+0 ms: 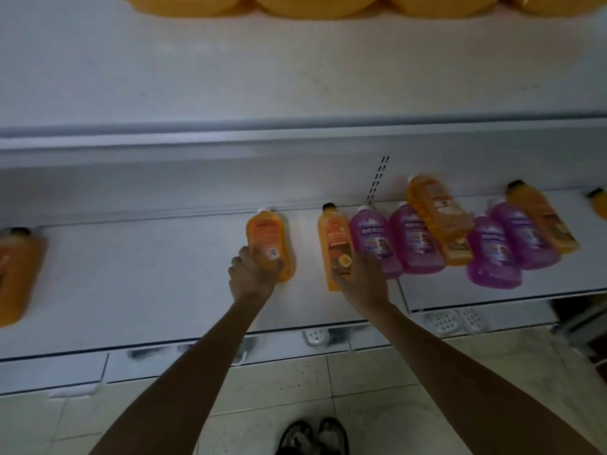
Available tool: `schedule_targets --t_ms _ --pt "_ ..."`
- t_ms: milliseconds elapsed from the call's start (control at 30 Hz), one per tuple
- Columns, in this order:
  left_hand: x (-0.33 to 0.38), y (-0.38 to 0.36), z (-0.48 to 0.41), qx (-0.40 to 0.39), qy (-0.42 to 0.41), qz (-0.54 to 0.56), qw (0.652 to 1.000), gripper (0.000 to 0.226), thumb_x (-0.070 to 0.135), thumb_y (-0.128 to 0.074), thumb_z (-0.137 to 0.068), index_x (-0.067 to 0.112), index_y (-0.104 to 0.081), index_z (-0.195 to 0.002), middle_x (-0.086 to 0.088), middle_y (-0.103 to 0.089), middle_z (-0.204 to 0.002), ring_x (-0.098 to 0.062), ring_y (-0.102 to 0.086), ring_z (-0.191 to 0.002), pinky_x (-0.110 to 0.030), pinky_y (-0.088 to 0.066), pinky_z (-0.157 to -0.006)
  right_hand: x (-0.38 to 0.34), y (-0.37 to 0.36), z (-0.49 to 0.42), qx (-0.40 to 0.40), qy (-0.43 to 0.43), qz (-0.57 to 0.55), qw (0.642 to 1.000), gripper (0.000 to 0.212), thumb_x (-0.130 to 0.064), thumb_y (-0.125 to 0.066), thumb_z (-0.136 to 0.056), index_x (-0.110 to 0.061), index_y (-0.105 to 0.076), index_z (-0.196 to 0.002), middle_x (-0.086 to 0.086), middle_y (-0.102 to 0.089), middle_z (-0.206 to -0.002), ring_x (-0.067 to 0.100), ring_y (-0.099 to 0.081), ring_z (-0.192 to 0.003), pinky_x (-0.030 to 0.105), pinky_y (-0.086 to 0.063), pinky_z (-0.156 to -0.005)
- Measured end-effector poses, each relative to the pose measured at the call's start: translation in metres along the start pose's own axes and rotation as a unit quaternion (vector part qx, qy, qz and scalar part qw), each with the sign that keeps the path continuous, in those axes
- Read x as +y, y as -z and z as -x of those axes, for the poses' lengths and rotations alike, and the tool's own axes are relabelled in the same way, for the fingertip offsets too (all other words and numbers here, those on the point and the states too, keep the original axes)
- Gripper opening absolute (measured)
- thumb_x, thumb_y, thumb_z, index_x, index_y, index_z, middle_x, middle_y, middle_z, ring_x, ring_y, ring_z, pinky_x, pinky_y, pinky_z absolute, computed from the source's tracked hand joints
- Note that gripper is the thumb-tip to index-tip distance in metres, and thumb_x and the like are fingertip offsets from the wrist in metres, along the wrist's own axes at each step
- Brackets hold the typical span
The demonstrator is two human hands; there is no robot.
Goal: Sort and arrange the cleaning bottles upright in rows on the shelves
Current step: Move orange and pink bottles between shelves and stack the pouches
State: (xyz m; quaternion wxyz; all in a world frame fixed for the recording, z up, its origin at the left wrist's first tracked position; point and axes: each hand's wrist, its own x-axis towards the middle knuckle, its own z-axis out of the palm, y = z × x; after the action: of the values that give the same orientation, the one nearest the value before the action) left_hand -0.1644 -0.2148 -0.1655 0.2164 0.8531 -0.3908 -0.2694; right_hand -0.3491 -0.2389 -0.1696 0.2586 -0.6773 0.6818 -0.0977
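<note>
Both hands are on the middle shelf (147,274). The left hand (253,274) has its fingers (274,266) wrapped around the lower body of the white-capped orange bottle (266,238), which sits on its own with bare shelf either side. The right hand (361,280) is laid over the base end of the black-capped orange bottle (333,247), which touches the purple bottle (369,238) beside it. Those fingers look fairly straight and reach toward the purple one, and I can't tell if a grip has closed. The bottles look to be lying flat with caps toward the back wall, though the angle makes that uncertain. The cluster to the right is askew, with a tilted orange bottle (440,208) riding on top of its neighbours. Handling guess: these are full liquid bottles, so fairly heavy for one hand, with the weight shifting as they tip up. The plastic walls are probably semi-stiff and will flex if squeezed hard. The labels are glossy and the bodies smooth, so expect some slip. The best hold is likely around the flat-sided mid-body, thumb on one face and fingers on the other, not the cap or neck. Pivot each bottle on its base edge rather than lifting it clear. Free the black-capped bottle sideways first so the purple one isn't dragged along. The stacked one may slide if the pile under it is disturbed.
</note>
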Motion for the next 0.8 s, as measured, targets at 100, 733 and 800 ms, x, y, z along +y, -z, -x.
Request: schedule_targets --t_ms 100,733,800 --pt "0.007 -0.016 0.003 0.005 0.015 -0.004 1.000 0.082 0.052 -0.068 -0.074 0.007 -0.030 -0.131 -0.019 -0.047 -0.121 -0.035 -0.049 -0.112 -0.045 -0.043 -0.092 -0.009 -0.004 -0.007 -0.011 0.001 0.078 0.997 0.073 -0.055 -0.061 -0.082 -0.012 -0.034 -0.135 0.020 -0.036 -0.134 0.035 -0.036 -0.124 0.041 -0.042 -0.096" --pt "0.024 -0.031 -0.018 -0.021 0.174 -0.056 0.983 0.109 0.065 -0.074 -0.059 0.005 -0.024 -0.135 -0.020 -0.040 -0.133 -0.037 -0.041 -0.124 -0.046 -0.036 -0.101 0.113 0.134 -0.083 0.107 -0.095 0.037 0.989 0.055 -0.036 -0.050 -0.094 0.001 -0.039 -0.134 0.028 -0.043 -0.132 0.041 -0.042 -0.121 0.045 -0.038 -0.096" --pt "0.020 -0.029 -0.021 -0.039 0.165 -0.044 0.984 0.110 0.065 -0.075 -0.058 0.005 -0.025 -0.136 -0.018 -0.043 -0.131 -0.037 -0.044 -0.122 -0.047 -0.039 -0.099 0.107 0.133 -0.088 0.078 -0.130 0.026 0.988 0.066 -0.044 -0.055 -0.088 -0.005 -0.036 -0.138 0.027 -0.041 -0.133 0.042 -0.042 -0.122 0.045 -0.037 -0.098"
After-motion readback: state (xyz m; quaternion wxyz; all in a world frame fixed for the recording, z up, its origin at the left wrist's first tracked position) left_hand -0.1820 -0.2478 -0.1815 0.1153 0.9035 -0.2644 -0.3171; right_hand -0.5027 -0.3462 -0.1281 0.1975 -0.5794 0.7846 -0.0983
